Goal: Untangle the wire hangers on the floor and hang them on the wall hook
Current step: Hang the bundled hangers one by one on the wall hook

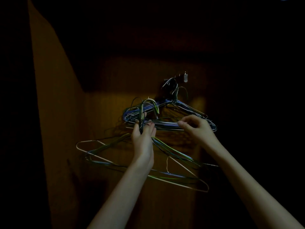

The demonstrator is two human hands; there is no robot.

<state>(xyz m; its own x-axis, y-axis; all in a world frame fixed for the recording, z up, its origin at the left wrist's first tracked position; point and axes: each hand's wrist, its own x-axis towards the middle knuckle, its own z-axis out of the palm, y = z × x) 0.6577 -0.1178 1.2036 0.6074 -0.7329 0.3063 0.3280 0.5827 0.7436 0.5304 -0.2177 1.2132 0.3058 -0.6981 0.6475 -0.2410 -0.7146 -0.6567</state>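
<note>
Left hand (143, 129) round hanger bundle (165, 172)

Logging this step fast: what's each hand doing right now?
Left hand: grips the necks of a hanger bunch, hooks up.
Right hand: fingers curled, pinching at wires of the hung hangers; exact hold unclear.

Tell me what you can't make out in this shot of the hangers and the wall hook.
- Wall hook, head view: covered by the necks of the hung hangers.
- Hanger count in the held bundle: wires overlap in dim light.
- Left hand grip: fingers hidden behind the wires.
- Right hand fingertips: contact with the wires is unclear.
- Surroundings: too dark.
</note>
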